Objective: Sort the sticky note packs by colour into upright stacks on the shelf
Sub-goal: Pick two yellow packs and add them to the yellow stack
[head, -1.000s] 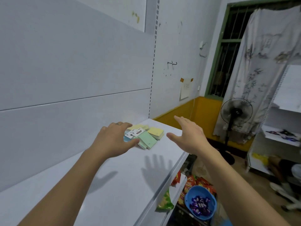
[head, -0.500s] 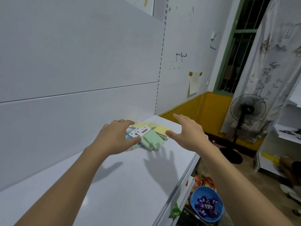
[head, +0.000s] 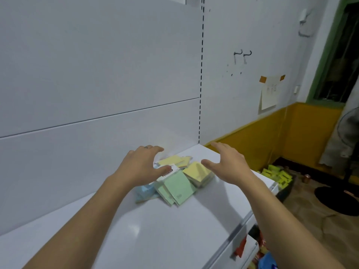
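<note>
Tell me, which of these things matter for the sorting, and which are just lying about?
For the job: green sticky note packs, yellow sticky note packs, blue sticky note pack, white shelf, left hand, right hand.
Lying about: standing fan, taped paper, wall hooks, yellow packets on the floor.

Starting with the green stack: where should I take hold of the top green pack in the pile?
Probably by its near corner, coming from the front right with the right hand. The top green pack lies face up, turned diagonally, and that corner faces bare shelf; a yellow pack crowds its far right edge and a white-labelled pack its far left.
</note>
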The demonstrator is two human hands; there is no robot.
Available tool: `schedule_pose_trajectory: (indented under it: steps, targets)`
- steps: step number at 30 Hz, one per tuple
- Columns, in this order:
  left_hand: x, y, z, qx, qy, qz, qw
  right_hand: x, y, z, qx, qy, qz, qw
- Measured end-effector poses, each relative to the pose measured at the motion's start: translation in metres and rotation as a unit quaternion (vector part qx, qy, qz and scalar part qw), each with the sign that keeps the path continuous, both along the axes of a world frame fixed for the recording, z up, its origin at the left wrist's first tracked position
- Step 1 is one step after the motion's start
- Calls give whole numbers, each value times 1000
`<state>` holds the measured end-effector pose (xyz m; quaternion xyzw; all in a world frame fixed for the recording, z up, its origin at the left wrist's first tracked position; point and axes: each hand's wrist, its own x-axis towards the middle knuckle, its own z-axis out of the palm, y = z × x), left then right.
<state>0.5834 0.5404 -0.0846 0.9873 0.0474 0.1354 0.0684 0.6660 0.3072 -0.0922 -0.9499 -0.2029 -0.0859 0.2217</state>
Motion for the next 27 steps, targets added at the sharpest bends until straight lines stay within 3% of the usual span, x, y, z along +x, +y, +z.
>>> schedule_pose_trajectory:
  steps: [8, 15, 20, 23, 27]
  targets:
    - [40, -27, -22, -38, 37, 40, 998, 50, -5, -44, 0, 79, 56, 995]
    - [70, -41, -37, -6, 76, 84, 994, 76, 3, -69, 33, 128, 67, 989]
    - [91, -41, -50, -18, 128, 98, 987, 77, 7, -93, 35, 40, 66, 996]
    - [97, -39, -63, -61, 175, 103, 977, 81, 4, -97, 63, 36, 73, 995]
    - [97, -37, -76, -103, 145, 113, 978, 83, 2, -99, 96, 36, 79, 992]
